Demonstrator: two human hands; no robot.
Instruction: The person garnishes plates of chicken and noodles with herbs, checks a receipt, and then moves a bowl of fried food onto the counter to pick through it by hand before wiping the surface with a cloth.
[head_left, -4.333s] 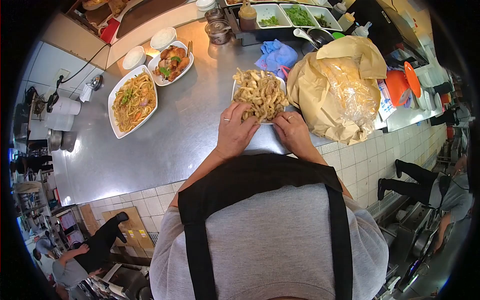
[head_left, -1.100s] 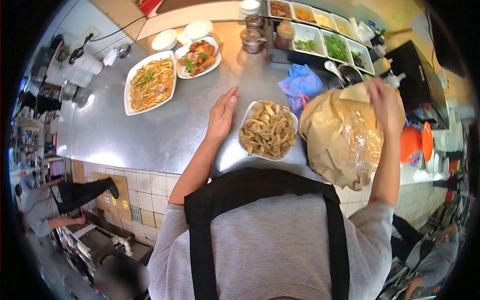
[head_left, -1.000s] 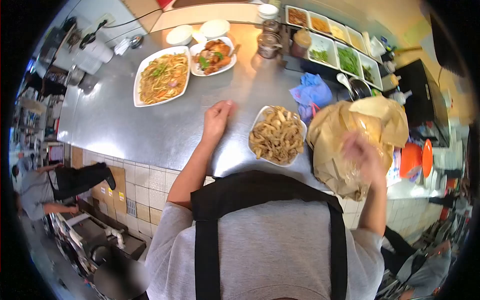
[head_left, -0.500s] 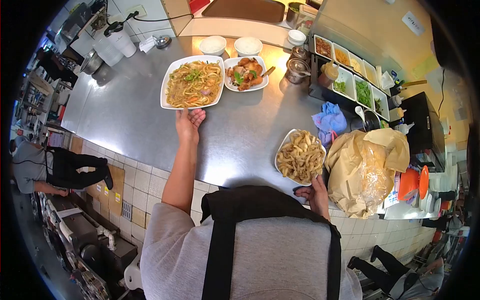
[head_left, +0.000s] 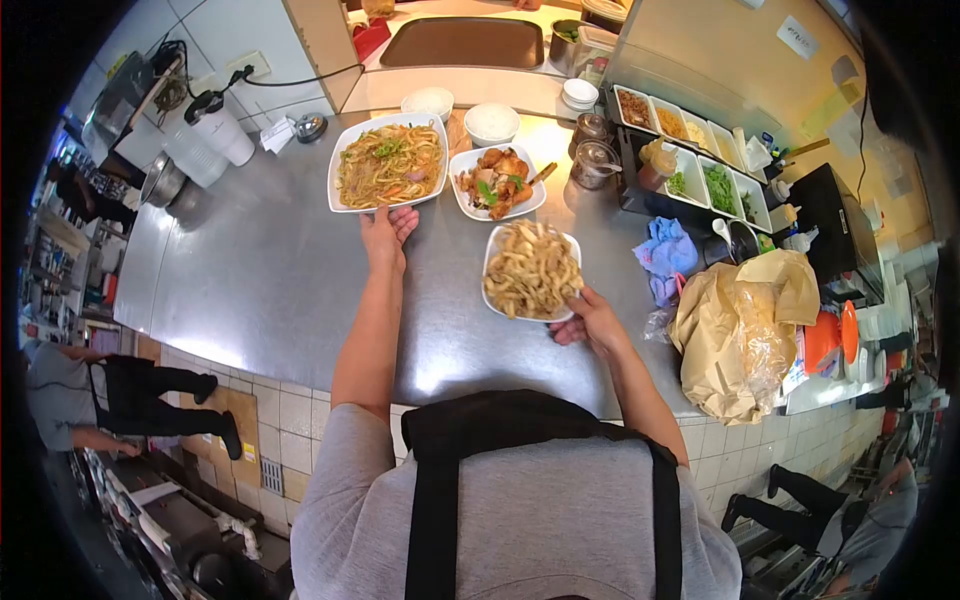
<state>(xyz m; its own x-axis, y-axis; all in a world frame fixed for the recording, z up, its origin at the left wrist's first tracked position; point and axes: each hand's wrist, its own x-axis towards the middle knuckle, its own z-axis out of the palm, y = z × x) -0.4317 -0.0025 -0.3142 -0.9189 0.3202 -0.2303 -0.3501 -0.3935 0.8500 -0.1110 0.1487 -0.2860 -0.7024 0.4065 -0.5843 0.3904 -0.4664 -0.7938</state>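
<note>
My left hand is at the near rim of a white square plate of noodles, thumb at the edge and fingers curled partly beneath it. In my right hand is a smaller white plate piled with brown fried strips that look like mushrooms. My thumb lies on its right corner and the fingers go below. Just beyond it sits a white dish of glazed meat pieces with green leaves. Two white bowls of rice stand behind the dishes.
On the right are a topping rack, glass jars, a blue cloth and a brown paper bag. A brown tray lies on the ledge behind. A call bell is at back left. Other people stand on both sides.
My right hand has brought the plate of fried strips leftward and away from me, from the counter's near right edge to below the meat dish. My left hand stays at the noodle plate.
</note>
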